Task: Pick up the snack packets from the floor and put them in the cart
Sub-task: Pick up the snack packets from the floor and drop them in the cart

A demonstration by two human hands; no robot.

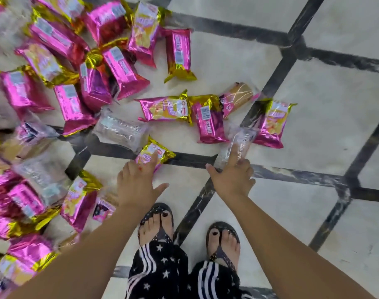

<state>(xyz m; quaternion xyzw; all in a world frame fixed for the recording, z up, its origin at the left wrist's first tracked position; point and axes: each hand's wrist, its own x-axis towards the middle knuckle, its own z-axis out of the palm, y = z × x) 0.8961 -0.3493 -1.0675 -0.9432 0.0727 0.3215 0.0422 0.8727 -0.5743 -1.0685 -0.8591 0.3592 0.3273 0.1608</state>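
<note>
1. The person is standing on a pale tiled floor (227, 61) with dark inlaid lines and bending forward. Both bare arms are reaching straight down and ahead.
2. The left hand (139, 182) is hovering palm-down with its fingers (152, 161) straight and spread and the thumb angled out to the right. The forefinger tip is lying on a small yellow-and-pink packet (162, 150), and the hand is gripping nothing.
3. The right hand (231, 179) is reaching towards a clear packet (241, 137) that is lying slantwise across a dark floor line. Its forefinger (234, 156) is stretching out flat along the wrapper, the thumb is pointing left beside the packet's near end, and the other fingers are curling in at its right edge. The clear film is blurring into the hand there, so I cannot tell whether they are actually closing on it.
4. Just beyond both hands, a loose row of pink-and-gold packets (208, 119) is lying on the floor.
5. A much larger heap of snack packets (61, 61) is sprawling over the floor to the left and is smeared by motion at the frame's edge.
6. Below the hands, the person's feet are showing in dark flip-flops (156, 212), under star-patterned trousers (162, 270).
</note>
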